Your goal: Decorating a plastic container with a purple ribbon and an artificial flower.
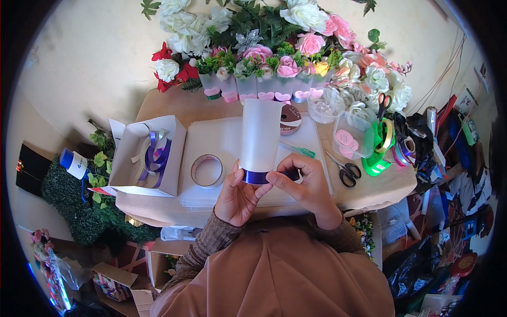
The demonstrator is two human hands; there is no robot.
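Note:
In front of me stands a translucent white tube (261,132), held upright over the table. A shiny dark purple ribbon (255,177) goes round its lower end. My left hand (231,203) grips the tube's bottom, with the thumb pressed on the ribbon's left part. With thumb and fingers closed, my right hand (309,189) pinches the ribbon at the tube's right side, where a loose length shows behind the thumb. A roll of tape (206,171) lies to the left of the tube. Right of it are a green-handled tool (302,150) and black-handled scissors (348,173).
White sheets (211,137) cover the table's middle. At the left, an open white box (171,158) contains purple ribbons. Clear tubs (346,121) and a green tape dispenser (377,158) stand right. Several flower-filled sleeves (245,87) line the back, beside a brown ribbon spool (290,119).

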